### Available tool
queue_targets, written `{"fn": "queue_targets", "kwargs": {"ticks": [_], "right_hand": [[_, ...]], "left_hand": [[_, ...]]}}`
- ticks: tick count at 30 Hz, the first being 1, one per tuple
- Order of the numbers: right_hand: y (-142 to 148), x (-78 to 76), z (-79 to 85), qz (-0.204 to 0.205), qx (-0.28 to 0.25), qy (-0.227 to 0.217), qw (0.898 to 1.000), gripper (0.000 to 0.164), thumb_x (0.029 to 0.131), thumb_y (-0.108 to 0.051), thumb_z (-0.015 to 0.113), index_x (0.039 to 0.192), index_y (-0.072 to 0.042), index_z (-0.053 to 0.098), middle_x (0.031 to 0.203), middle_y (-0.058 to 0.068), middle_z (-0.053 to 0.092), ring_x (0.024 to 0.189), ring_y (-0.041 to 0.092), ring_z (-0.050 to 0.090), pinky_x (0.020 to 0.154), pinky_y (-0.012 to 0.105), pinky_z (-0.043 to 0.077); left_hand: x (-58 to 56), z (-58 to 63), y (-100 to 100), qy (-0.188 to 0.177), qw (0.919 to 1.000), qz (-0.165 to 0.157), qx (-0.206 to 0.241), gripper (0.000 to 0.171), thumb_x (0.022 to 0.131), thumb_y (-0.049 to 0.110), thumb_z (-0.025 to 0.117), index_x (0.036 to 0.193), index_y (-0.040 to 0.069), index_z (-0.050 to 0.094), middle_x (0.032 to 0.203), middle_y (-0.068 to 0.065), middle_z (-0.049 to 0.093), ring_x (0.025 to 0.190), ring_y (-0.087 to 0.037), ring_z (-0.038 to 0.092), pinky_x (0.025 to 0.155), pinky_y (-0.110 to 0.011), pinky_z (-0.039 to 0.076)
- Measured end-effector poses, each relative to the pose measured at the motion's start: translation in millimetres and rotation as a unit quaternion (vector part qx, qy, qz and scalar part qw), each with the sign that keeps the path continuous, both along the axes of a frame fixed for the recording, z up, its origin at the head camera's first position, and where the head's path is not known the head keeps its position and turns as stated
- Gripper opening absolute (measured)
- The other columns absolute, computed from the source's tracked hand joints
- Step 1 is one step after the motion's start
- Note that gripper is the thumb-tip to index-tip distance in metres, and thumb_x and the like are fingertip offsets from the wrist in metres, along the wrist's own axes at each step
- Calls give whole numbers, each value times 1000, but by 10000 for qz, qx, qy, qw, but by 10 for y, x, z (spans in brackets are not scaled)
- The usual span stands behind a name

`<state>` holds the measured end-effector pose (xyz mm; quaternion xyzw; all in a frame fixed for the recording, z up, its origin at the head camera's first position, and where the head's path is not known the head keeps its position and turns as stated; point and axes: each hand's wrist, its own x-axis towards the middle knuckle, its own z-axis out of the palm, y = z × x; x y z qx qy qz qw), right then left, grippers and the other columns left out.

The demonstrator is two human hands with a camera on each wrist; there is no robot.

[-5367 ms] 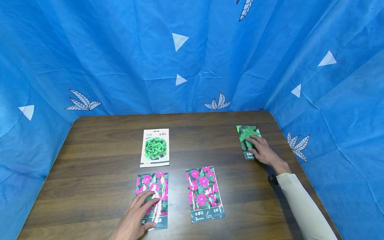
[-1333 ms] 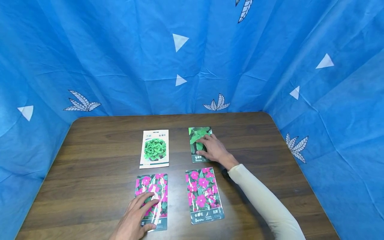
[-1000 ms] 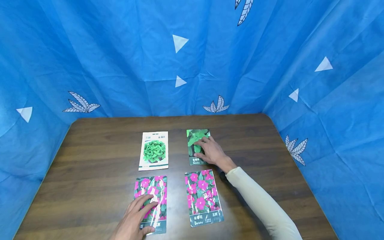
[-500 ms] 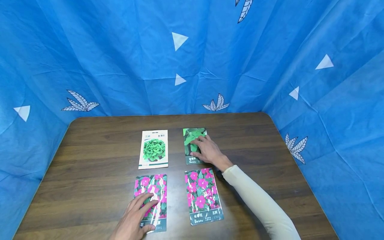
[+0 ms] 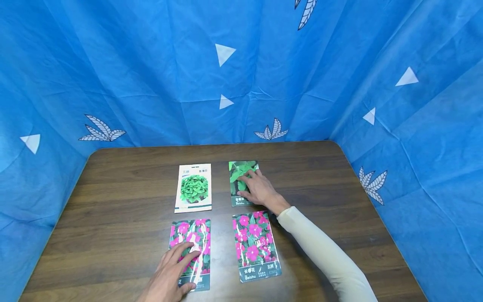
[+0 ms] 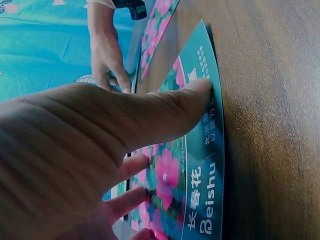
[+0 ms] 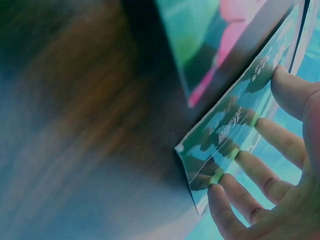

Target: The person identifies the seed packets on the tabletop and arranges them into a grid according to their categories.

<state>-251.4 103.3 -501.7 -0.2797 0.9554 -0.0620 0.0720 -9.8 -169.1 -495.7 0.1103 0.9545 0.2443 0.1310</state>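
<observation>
In the head view four seed packets lie flat in two rows. My left hand (image 5: 170,268) rests on the near-left packet (image 5: 203,239), printed with pink flowers, its fingers spread and its thumb (image 6: 192,102) across the dark lower band in the left wrist view. My right hand (image 5: 260,188) touches the far-right packet (image 5: 235,188), which shows green leaves; its spread fingertips press the glossy front in the right wrist view, and the hand covers its right side. Beside it on the left lies a white packet (image 5: 193,188) with a leafy plant. A second pink-flower packet (image 5: 256,243) lies nearest me on the right.
The packets lie on a dark wooden table (image 5: 105,218) with rounded far corners. A blue curtain (image 5: 151,75) with white triangles and leaf prints hangs behind and along both sides. My right forearm sleeve (image 5: 324,251) reaches over the table's right half.
From the table's far right, the green-leaf packet has slid left under my right hand to beside the white packet, shifting slightly further left in the last second. My left hand has stayed put.
</observation>
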Motion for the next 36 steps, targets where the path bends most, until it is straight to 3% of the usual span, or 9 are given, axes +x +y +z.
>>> {"fn": "queue_targets", "kwargs": {"ticks": [9,20,29,33,36], "right_hand": [[-36,20,-19,23,12,78,10000,57,98,-48,60,146,-18,51,144,11,49,127,32,48,99,48,51],[-82,20,-8,96,102,19,9999,56,100,-46,57,147,-16,50,147,11,46,136,33,45,109,50,46],[-97,38,-7,208,152,214,9994,52,103,-44,52,145,-12,51,147,11,48,135,30,46,111,50,43],[-90,53,2,205,-2,259,9995,49,105,-42,50,143,-11,52,147,12,48,134,31,47,108,51,45],[-61,49,27,201,-223,343,9990,48,105,-40,49,143,-10,52,148,13,48,135,32,46,110,52,44]], "left_hand": [[-39,22,25,-792,9964,236,-188,78,69,37,91,138,18,59,150,-8,41,136,-36,36,112,-68,30],[-34,20,18,-923,9950,310,-220,78,71,38,90,139,16,58,151,-12,36,135,-38,34,110,-70,30],[0,5,-17,-578,9983,74,-23,77,73,36,88,139,15,56,151,-13,37,135,-38,34,110,-68,33],[24,-7,-23,141,9997,-46,218,72,76,31,86,139,13,56,149,-15,40,136,-40,36,109,-66,33],[-2,16,-40,829,9963,25,227,66,82,29,82,140,14,56,148,-14,43,136,-39,37,108,-66,32]]}}
